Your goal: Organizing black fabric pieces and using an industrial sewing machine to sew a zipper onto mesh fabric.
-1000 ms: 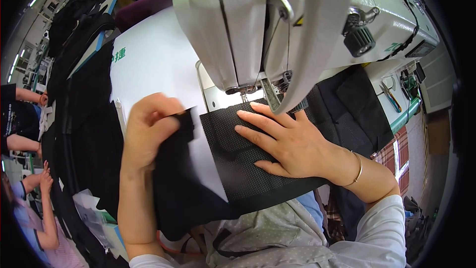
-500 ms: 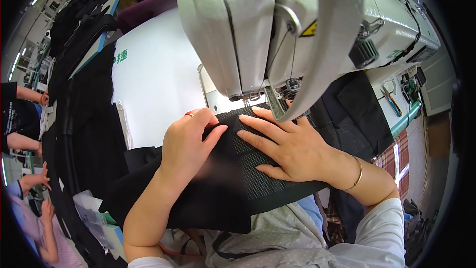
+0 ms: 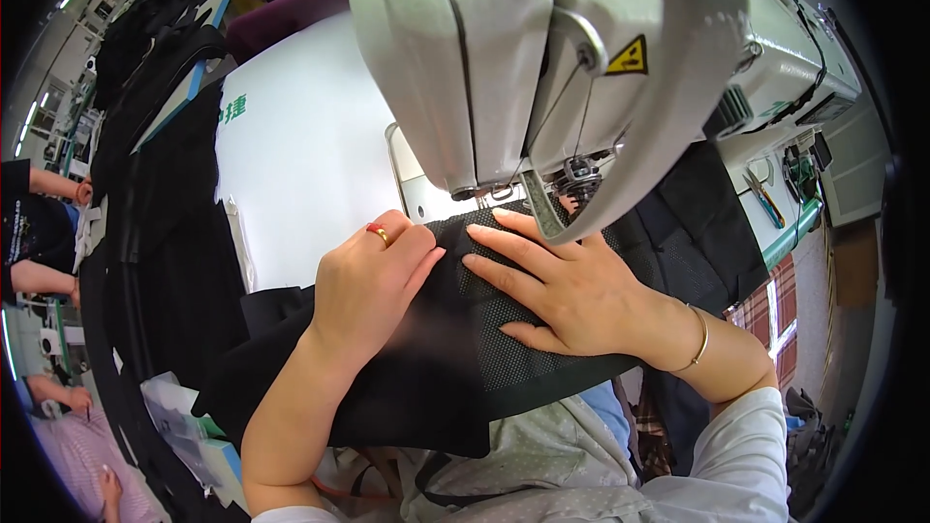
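Observation:
A black fabric piece (image 3: pixel 426 378) with a dotted mesh panel (image 3: pixel 494 315) lies under the head of a white sewing machine (image 3: pixel 504 68). Its upper edge reaches the presser foot (image 3: pixel 492 198). My left hand (image 3: pixel 373 276), with a ring on one finger, is curled, thumb against fingers, pinching the cloth left of the foot; the fingertips are partly hidden. On the mesh my right hand (image 3: pixel 572 291) lies flat, its fingers spread and pointing at the foot. The machine's curved white arm (image 3: pixel 678 126) passes just above these fingertips.
More black cloth (image 3: pixel 174 232) is piled on the left, and dark pieces (image 3: pixel 697 213) lie to the right. Snips (image 3: pixel 765 199) rest on the right table end. A clear plastic bag (image 3: pixel 179 416) is at lower left. Co-workers' arms (image 3: pixel 53 189) show at far left.
My left fingers have curled in tighter at the cloth's edge. My right hand stays in place. The machine head appears slightly shifted in view. At far left, a co-worker's raised hands have come down.

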Demonstrator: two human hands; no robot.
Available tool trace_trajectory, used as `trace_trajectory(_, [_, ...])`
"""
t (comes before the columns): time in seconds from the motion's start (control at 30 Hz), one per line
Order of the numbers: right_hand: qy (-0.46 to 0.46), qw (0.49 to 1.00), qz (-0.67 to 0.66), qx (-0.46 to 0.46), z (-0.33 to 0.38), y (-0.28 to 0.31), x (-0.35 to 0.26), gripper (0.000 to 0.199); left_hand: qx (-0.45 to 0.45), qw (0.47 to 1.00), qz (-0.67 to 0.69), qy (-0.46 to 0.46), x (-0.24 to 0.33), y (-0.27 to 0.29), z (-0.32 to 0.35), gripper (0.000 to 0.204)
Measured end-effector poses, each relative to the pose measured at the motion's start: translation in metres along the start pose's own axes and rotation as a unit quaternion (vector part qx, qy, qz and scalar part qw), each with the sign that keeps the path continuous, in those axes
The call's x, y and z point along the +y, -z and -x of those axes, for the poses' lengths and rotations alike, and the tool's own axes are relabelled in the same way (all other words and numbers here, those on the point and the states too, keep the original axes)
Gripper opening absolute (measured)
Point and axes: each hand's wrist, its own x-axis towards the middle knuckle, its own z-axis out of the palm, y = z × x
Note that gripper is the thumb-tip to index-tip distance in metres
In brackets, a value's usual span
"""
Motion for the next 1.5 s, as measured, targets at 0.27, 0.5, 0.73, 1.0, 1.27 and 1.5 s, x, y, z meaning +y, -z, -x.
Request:
trace_trajectory(0.27, [-0.003, 1.000, 0.000, -0.002, 0.001, -0.001, 0.000, 0.064, 0.042, 0.981, -0.095, -0.163, -0.001, 0.002, 0.000, 0.015])
trace_trajectory(0.5, [0.006, 1.000, 0.016, 0.013, 0.002, 0.001, 0.000, 0.063, 0.067, 0.978, -0.140, -0.138, 0.009, 0.003, 0.002, 0.014])
trace_trajectory(0.73, [0.001, 1.000, 0.021, -0.001, 0.001, 0.001, 0.000, 0.063, 0.070, 0.935, 0.313, 0.150, -0.012, 0.042, 0.004, 0.012])
trace_trajectory(1.0, [-0.004, 1.000, -0.001, -0.015, 0.000, -0.001, 0.000, 0.063, -0.089, 0.908, 0.362, 0.193, -0.021, 0.018, -0.005, 0.011])
trace_trajectory(1.27, [-0.001, 1.000, 0.010, -0.011, 0.002, -0.001, 0.001, 0.063, -0.052, 0.994, 0.057, 0.074, -0.012, 0.004, -0.006, 0.024])
trace_trajectory(1.5, [0.002, 1.000, 0.027, -0.006, 0.001, 0.000, -0.001, 0.065, -0.039, 0.996, 0.037, 0.071, -0.017, 0.005, -0.006, 0.025])
